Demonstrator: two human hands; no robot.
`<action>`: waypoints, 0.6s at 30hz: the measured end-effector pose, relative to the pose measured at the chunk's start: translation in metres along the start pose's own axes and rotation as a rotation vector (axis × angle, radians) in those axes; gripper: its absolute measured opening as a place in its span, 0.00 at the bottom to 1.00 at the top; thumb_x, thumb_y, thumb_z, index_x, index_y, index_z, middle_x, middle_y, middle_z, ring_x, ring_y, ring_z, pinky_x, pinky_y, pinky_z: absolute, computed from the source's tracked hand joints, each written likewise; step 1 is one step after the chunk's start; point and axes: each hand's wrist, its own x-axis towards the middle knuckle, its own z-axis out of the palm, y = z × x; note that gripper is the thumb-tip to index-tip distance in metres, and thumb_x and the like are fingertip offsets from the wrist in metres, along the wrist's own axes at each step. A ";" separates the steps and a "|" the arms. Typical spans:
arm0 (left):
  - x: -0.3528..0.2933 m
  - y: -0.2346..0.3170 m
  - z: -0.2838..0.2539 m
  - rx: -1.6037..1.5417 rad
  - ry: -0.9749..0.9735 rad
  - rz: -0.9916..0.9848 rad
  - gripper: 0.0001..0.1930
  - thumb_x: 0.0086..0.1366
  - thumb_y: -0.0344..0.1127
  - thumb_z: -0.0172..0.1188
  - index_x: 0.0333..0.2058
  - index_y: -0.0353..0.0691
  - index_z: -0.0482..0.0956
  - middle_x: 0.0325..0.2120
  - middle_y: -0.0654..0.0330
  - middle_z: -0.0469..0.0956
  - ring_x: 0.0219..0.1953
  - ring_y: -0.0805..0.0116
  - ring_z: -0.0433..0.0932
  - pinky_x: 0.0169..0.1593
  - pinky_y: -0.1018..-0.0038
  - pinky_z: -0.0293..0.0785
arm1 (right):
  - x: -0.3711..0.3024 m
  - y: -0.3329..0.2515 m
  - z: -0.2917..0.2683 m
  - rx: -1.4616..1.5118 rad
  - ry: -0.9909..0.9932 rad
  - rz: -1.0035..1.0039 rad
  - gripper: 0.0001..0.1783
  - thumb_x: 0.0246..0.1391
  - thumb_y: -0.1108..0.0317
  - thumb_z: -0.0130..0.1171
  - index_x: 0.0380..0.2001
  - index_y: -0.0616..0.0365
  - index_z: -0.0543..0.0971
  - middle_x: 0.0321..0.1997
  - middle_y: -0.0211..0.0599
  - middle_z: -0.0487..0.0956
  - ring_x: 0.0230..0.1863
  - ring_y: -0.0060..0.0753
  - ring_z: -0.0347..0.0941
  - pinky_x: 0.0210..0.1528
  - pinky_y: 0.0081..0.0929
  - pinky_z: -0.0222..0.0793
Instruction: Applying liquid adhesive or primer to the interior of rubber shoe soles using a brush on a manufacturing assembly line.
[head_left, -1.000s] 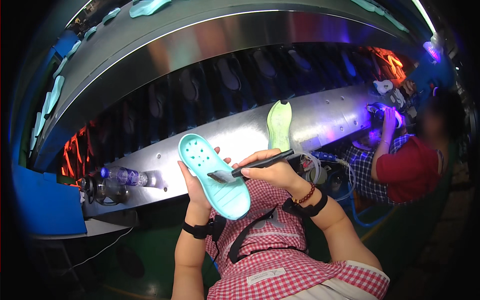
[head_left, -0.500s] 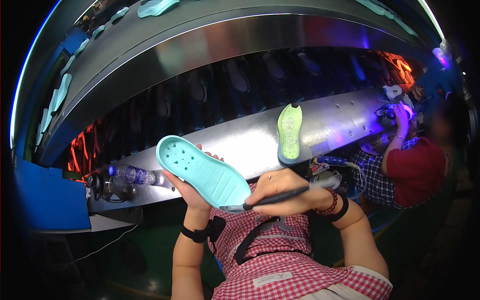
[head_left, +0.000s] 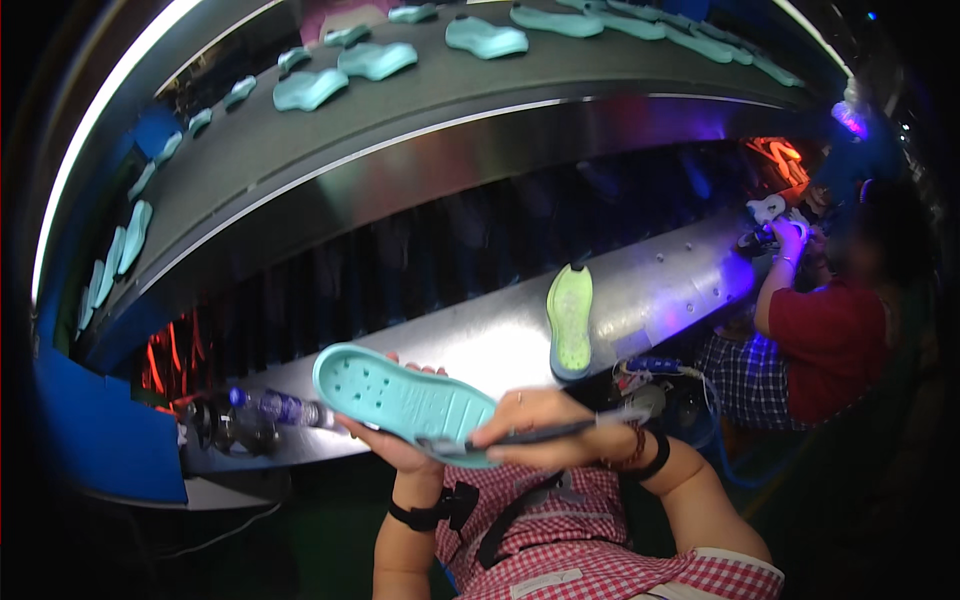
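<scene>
A teal shoe sole (head_left: 372, 388) with small holes in its heel part lies tilted in my left hand (head_left: 402, 452), whose fingers wrap its far edge while the thumb side supports the near one. My right hand (head_left: 545, 412) is closed round the dark handle of a brush (head_left: 552, 433). The brush's head, blurred by motion, is against the sole's near edge, between its middle and the toe end. Part of the toe end is hidden behind my right hand.
A yellow-green sole (head_left: 570, 318) stands on the metal ledge (head_left: 640, 290). Water bottle (head_left: 282, 407) and dark jug (head_left: 232, 428) sit at left. Beyond, a conveyor belt (head_left: 400, 105) carries several teal soles. A co-worker in red (head_left: 835, 330) works at right, near glowing orange heaters (head_left: 778, 165).
The brush has moved along the sole's near edge, from the toe toward the middle. The view has tilted upward, bringing more soles on the belt into sight.
</scene>
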 end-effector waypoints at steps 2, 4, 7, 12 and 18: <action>0.000 0.001 -0.001 0.000 -0.022 0.024 0.47 0.55 0.77 0.31 0.53 0.37 0.65 0.36 0.52 0.75 0.40 0.56 0.74 0.51 0.56 0.67 | 0.000 0.002 -0.003 0.125 -0.052 -0.094 0.13 0.44 0.77 0.64 0.37 0.61 0.81 0.32 0.38 0.81 0.34 0.33 0.76 0.40 0.27 0.71; 0.000 0.000 0.000 0.017 -0.020 0.006 0.47 0.55 0.77 0.30 0.53 0.38 0.65 0.37 0.53 0.76 0.41 0.56 0.74 0.52 0.56 0.67 | -0.001 0.001 -0.004 0.346 -0.063 -0.109 0.14 0.44 0.77 0.64 0.38 0.61 0.81 0.35 0.39 0.81 0.36 0.31 0.76 0.42 0.25 0.71; 0.002 -0.001 0.002 0.009 -0.166 -0.014 0.46 0.55 0.77 0.31 0.53 0.39 0.65 0.38 0.53 0.76 0.42 0.56 0.74 0.52 0.56 0.67 | -0.003 0.000 -0.006 0.189 0.168 0.258 0.14 0.46 0.75 0.63 0.39 0.61 0.80 0.36 0.40 0.80 0.37 0.26 0.75 0.41 0.20 0.71; 0.003 0.001 0.007 0.090 -0.059 0.079 0.46 0.54 0.77 0.35 0.52 0.38 0.65 0.36 0.55 0.74 0.39 0.60 0.73 0.51 0.59 0.67 | -0.009 0.002 -0.003 0.279 -0.154 -0.216 0.13 0.45 0.76 0.64 0.38 0.63 0.80 0.35 0.42 0.81 0.38 0.35 0.77 0.43 0.28 0.71; 0.003 0.008 0.005 0.090 -0.144 0.083 0.47 0.53 0.78 0.34 0.55 0.39 0.62 0.37 0.55 0.72 0.41 0.60 0.72 0.53 0.58 0.65 | -0.015 0.009 0.001 0.188 0.062 0.100 0.14 0.46 0.73 0.64 0.39 0.61 0.80 0.31 0.40 0.79 0.33 0.28 0.75 0.36 0.20 0.70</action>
